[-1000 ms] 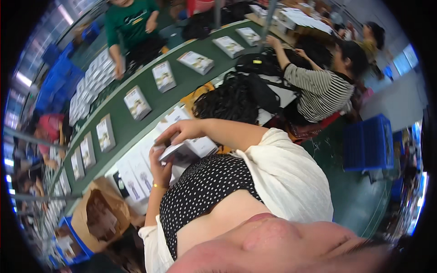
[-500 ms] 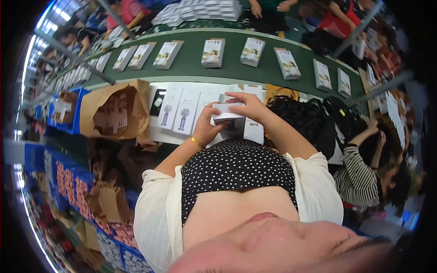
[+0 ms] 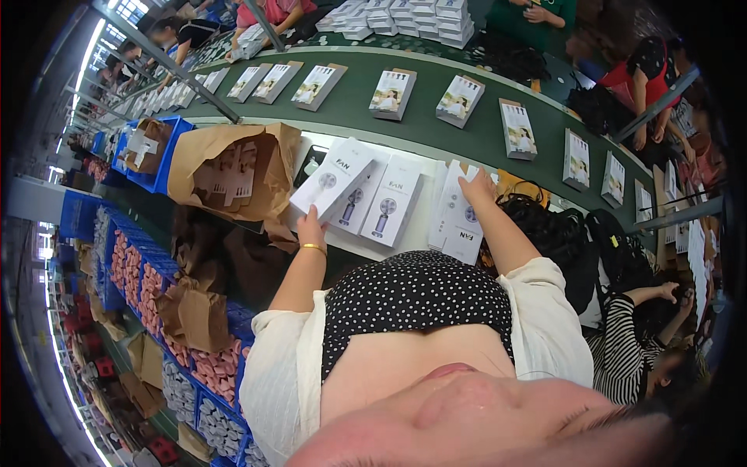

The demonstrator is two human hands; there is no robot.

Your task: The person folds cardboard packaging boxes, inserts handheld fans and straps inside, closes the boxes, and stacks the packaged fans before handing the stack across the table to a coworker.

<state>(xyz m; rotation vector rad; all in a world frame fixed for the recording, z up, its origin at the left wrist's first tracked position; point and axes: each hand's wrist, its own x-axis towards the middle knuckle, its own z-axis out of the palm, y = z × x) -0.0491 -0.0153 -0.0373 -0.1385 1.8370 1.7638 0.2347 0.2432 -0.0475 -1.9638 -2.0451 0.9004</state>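
My left hand point(image 3: 311, 228), with a gold bracelet at its wrist, grips the lower end of a white fan box point(image 3: 331, 180) printed with a small handheld fan. This box sits at a slant, overlapping its neighbour. Two similar white boxes, including an upright-facing fan box point(image 3: 391, 204), lie beside it on the white worktop point(image 3: 426, 194). On the right, my right hand point(image 3: 478, 188) has its fingers curled over the far end of another fan box point(image 3: 461, 222), whose print faces away from me. Part of that box is covered by the hand.
A brown paper bag point(image 3: 191, 167) with printed leaflets stands to the left, a blue bin point(image 3: 159, 175) behind it. Past the worktop, a green conveyor belt point(image 3: 428, 132) carries several picture boxes. Black cables point(image 3: 537, 222) lie right. Co-workers stand across the belt and at right.
The small box earlier between both hands is no longer there. My hands have parted: the left went to a fan box at left, the right to one at right. The view has shifted.
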